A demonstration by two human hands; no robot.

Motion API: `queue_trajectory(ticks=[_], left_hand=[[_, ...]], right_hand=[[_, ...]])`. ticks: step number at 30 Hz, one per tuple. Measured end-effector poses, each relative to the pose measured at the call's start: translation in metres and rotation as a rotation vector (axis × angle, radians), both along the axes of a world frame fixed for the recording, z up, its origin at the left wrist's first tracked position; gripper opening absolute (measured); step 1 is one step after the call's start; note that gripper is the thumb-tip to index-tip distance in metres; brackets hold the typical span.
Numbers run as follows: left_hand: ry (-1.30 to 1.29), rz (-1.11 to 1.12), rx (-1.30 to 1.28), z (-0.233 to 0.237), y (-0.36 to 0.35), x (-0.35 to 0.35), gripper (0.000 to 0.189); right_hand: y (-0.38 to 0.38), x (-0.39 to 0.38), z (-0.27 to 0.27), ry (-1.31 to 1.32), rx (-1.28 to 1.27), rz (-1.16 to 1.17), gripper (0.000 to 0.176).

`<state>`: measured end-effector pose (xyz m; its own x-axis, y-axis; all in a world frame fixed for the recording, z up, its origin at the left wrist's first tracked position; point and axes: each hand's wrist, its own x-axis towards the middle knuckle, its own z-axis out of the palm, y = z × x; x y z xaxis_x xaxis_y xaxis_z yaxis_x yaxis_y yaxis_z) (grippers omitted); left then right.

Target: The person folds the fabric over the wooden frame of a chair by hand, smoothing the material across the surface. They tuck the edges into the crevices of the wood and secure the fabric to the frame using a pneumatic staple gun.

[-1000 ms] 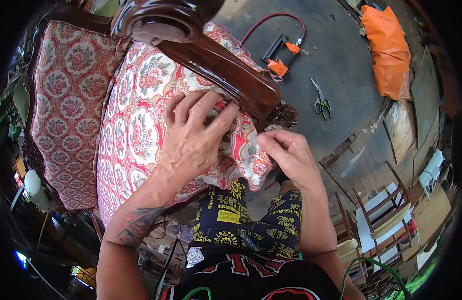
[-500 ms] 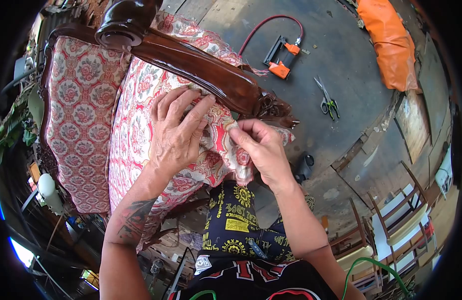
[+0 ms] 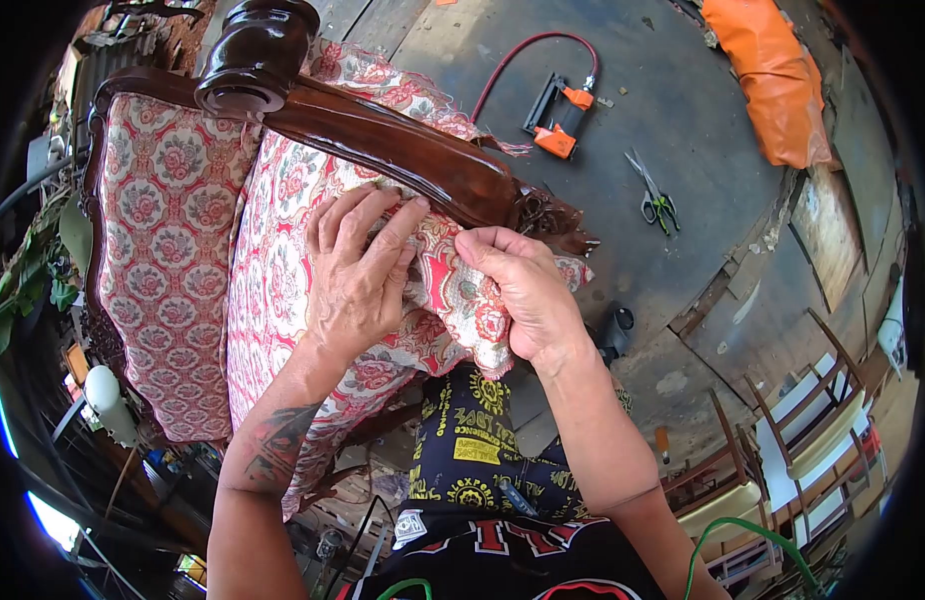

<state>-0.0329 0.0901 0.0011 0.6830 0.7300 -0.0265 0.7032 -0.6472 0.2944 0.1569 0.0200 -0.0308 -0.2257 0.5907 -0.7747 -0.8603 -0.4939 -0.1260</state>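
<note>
Red-and-cream floral upholstery fabric (image 3: 275, 285) covers the seat of a chair with a dark carved wooden frame. My left hand (image 3: 358, 265) lies on this fabric, fingers apart and bent, with the fingertips at the lower edge of the glossy wooden armrest (image 3: 403, 150). Close to the carved front end of the armrest, my right hand (image 3: 528, 285) pinches the loose fabric edge between thumb and fingers. A frayed flap of the cloth hangs below that pinch. What lies under the left fingertips is hidden.
On the dark floor lie an orange-and-black staple gun (image 3: 561, 118) with a red hose (image 3: 528, 42) and scissors (image 3: 653, 195). An orange wrapped bundle (image 3: 768, 85) sits at upper right. Wooden chair frames (image 3: 808, 430) stand at lower right. The patterned chair back (image 3: 168, 260) rises at left.
My right hand has turned and moved slightly up along the fabric edge, lifting and spreading the flap. My left hand stays at about the same spot. The view has shifted a little.
</note>
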Motion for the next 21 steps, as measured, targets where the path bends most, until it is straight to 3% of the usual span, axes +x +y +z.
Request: queue_trajectory(ticks=[7,10,15,21], left_hand=[[-0.053,0.01,-0.028,-0.002,0.0,-0.003,0.048],[-0.051,0.0,-0.011,-0.002,0.001,-0.002,0.049],[-0.064,0.011,-0.029,-0.002,0.0,-0.003,0.05],[-0.083,0.015,-0.024,-0.005,0.0,-0.005,0.049]], right_hand=[[0.008,0.008,0.005,0.104,-0.066,0.062,0.02],[0.007,0.002,0.001,-0.004,0.002,0.071,0.019],[0.005,0.002,-0.008,0.295,-0.038,-0.048,0.023],[0.003,-0.005,-0.007,0.464,-0.067,-0.155,0.031]])
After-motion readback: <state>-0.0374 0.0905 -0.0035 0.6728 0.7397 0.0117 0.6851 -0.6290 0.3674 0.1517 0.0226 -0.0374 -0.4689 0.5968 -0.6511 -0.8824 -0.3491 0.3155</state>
